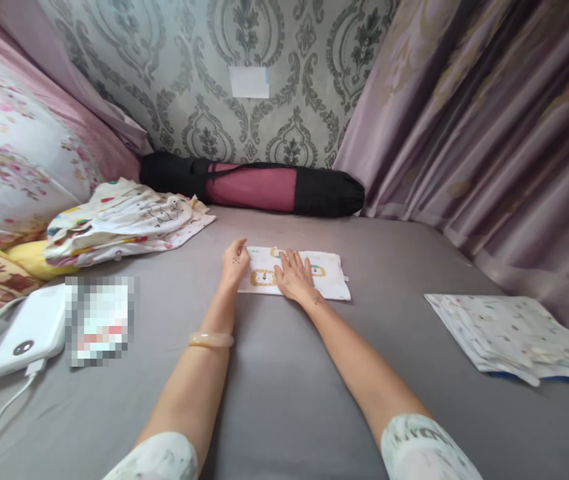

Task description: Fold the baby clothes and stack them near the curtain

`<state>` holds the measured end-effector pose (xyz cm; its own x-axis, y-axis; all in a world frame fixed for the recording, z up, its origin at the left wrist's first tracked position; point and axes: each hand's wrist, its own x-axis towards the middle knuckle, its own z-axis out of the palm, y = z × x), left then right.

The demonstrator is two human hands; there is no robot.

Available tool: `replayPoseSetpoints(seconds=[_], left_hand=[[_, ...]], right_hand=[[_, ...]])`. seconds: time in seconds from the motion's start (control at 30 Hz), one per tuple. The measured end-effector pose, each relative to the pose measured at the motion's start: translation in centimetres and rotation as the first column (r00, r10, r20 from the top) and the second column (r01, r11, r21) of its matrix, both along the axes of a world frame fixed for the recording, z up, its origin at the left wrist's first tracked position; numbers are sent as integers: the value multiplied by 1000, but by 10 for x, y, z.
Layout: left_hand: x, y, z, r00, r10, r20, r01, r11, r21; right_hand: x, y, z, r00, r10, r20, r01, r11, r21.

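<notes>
A folded white cloth point(333, 279) with yellow lion faces lies flat on the grey bed sheet point(284, 373), in front of me. My right hand point(294, 275) rests palm down across its middle, fingers spread. At the cloth's left end is my left hand point(236, 262), its thumb and fingers closed around the edge. A small tag sticks out at the cloth's right side. On my left forearm sits a pale bangle point(211, 340).
Folded patterned cloths point(519, 333) lie at the right. A crumpled cloth pile point(129, 223) is at the back left, near a yellow cushion point(39, 257). A white power bank point(32, 327) with a cable is at the left. A black-and-red long bag point(254, 187) lies along the wall.
</notes>
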<state>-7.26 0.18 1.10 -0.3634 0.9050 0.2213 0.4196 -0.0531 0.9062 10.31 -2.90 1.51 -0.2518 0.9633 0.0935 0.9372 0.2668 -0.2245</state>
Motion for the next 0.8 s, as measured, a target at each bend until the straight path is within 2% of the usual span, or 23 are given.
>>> replayPoseSetpoints(seconds=[0.13, 0.23, 0.33, 0.6, 0.8], left_hand=[[-6, 2, 0, 973, 92, 214, -97, 995, 13], [-11, 0, 4, 912, 162, 376, -154, 987, -52], [-15, -4, 8, 856, 211, 472, -175, 977, -119], [-15, -7, 13, 790, 232, 568, -170, 972, -160], [-16, -5, 11, 794, 228, 564, -160, 973, -168]], right_hand=[[-4, 3, 7, 1000, -6, 8, 7, 998, -61], [-14, 6, 13, 1000, 12, -4, -13, 997, -73], [-27, 8, 14, 999, 51, -15, -52, 996, -69], [-40, 8, -7, 999, 46, -4, -46, 999, 26], [-40, 9, -2, 999, 34, 6, -34, 999, -12]])
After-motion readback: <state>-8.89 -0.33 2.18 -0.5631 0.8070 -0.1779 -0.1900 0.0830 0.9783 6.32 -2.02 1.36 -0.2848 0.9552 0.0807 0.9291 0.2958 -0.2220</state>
